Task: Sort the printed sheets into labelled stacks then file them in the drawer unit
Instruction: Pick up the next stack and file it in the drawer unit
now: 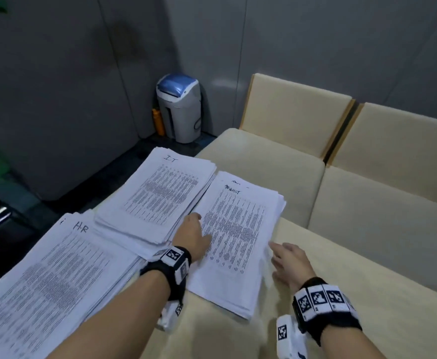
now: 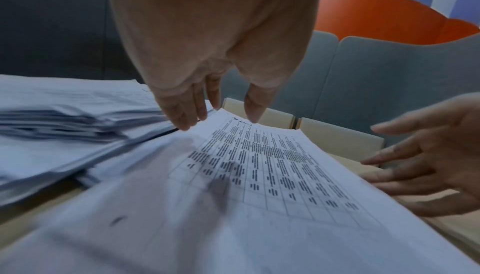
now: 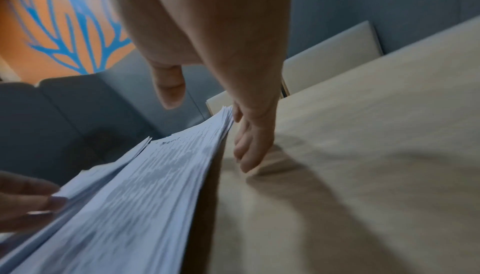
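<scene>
Three stacks of printed sheets lie on the pale table [image 1: 367, 268]. The stack marked H.R [image 1: 51, 275] is at the left, the stack marked I.T [image 1: 160, 195] behind it, and a third stack with an unreadable handwritten label [image 1: 235, 237] at the right. My left hand [image 1: 194, 234] lies with straight fingers on the left edge of the third stack [image 2: 259, 165]. My right hand [image 1: 287, 260] is open beside that stack's right edge [image 3: 155, 176], fingers [image 3: 249, 145] straight along the paper's side on the table. The drawer unit is out of view.
Two cream chairs [image 1: 284, 151] [image 1: 398, 177] stand beyond the table's far edge. A grey bin with a blue lid [image 1: 179, 107] and an orange bottle [image 1: 157, 120] stand in the corner against grey wall panels. Bare tabletop [image 3: 363, 135] extends to the right.
</scene>
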